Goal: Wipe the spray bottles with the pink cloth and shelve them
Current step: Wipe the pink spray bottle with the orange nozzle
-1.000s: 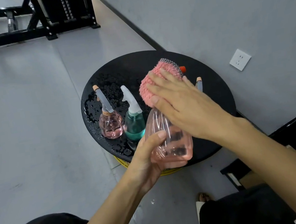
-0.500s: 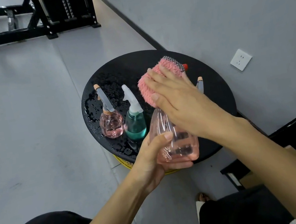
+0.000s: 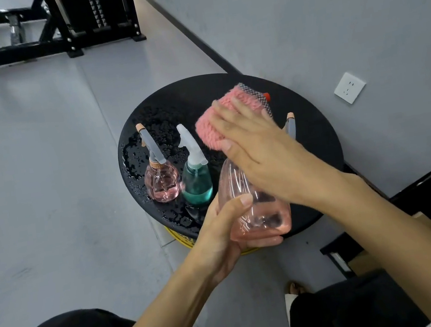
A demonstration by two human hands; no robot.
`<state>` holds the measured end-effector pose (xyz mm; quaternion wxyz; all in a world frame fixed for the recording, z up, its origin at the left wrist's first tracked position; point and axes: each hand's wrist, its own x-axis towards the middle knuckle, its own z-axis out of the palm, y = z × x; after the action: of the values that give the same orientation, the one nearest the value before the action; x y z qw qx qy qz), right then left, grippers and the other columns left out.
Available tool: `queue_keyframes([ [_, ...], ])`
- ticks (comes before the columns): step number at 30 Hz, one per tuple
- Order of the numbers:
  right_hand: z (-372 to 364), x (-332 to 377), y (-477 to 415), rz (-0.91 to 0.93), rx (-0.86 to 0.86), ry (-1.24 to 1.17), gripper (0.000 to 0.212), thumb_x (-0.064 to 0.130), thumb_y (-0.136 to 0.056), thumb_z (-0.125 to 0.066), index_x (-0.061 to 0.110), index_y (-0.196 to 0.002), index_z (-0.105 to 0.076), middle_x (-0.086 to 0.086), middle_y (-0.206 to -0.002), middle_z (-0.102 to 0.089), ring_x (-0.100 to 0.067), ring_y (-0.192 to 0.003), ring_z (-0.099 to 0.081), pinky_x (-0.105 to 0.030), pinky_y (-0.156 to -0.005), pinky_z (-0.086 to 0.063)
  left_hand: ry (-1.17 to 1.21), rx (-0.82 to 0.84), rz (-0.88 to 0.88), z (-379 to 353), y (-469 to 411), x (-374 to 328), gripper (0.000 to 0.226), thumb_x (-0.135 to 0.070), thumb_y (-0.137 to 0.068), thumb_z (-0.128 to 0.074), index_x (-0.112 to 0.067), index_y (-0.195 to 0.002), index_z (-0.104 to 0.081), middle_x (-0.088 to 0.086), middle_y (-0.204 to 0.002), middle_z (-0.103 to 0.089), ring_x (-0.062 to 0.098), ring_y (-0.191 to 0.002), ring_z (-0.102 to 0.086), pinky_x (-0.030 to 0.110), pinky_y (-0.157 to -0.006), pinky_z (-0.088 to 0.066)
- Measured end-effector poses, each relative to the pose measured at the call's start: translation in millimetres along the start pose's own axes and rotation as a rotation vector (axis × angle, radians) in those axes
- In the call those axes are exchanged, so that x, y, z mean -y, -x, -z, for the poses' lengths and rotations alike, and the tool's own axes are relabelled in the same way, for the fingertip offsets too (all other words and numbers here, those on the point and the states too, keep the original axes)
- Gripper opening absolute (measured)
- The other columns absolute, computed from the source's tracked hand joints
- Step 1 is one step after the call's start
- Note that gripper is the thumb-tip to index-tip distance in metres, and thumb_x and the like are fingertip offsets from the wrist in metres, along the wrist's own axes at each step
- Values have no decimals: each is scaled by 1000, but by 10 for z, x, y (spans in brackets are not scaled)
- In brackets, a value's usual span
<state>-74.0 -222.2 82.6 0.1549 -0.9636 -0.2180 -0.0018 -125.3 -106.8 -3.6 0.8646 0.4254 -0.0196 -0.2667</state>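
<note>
Wet black table (image 3: 187,97) bears pink bottle (image 3: 162,184), teal bottle (image 3: 197,183).

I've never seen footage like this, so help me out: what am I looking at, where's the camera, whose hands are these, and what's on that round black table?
There is no machine here. These are a person's two bare hands, filmed by a single wide-angle camera worn on the head, looking forward and down. The left hand grips the body of a large pink spray bottle at the near edge of the round black table. The right hand lies flat on a fluffy pink cloth, its fingers pressing it over the bottle's top. The table is wet with droplets. On it stand a small pink bottle and a teal bottle. The nozzle of a fourth bottle peeks out behind the right hand.
</note>
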Motion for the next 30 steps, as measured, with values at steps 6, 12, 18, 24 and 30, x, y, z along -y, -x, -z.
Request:
queue_keyframes([
  [6, 61, -143, 19, -117, -49, -32, 57, 43, -103, -16, 25, -154, 3, 11, -160, 13, -4, -145, 18, -17, -108, 18, 7, -5, -17, -14, 14, 7, 110, -55, -42, -87, -9, -133, -47, 13, -107, -71, 28, -83, -72, 34, -58, -58],
  [12, 8, -96, 3, -185, -69, -61, 60, 42, -103, -17, 20, -153, 8, 7, -160, 19, -9, -144, 23, -20, -106, 22, 0, 17, -12, -21, 6, 18, 107, -54, -47, -86, -10, -135, -45, 14, -112, -68, 30, -90, -70, 36, -60, -58],
  [18, 29, -59, 58, 9, 36, -61, 53, 41, -104, -17, 26, -154, -7, 14, -161, 3, 0, -146, 12, -23, -115, 13, 35, -7, 4, -11, 21, 23, 110, -53, -44, -88, -9, -135, -45, 16, -110, -69, 31, -87, -71, 35, -58, -58],
  [24, 26, -158, 21, -234, -67, -53, 70, 53, -98, -16, 18, -153, 9, 5, -160, 18, -9, -145, 21, -33, -120, 9, 9, 14, -16, -27, 19, 22, 108, -53, -46, -87, -10, -136, -43, 14, -111, -69, 29, -84, -71, 35, -58, -58],
  [30, -17, -28, 99, 1, 15, -114, 59, 49, -102, -16, 22, -154, -11, 10, -162, 0, -2, -146, 11, -24, -119, 10, 48, 2, 0, 11, 12, 47, 107, -51, -46, -88, -13, -136, -44, 18, -112, -68, 32, -89, -71, 36, -58, -58],
])
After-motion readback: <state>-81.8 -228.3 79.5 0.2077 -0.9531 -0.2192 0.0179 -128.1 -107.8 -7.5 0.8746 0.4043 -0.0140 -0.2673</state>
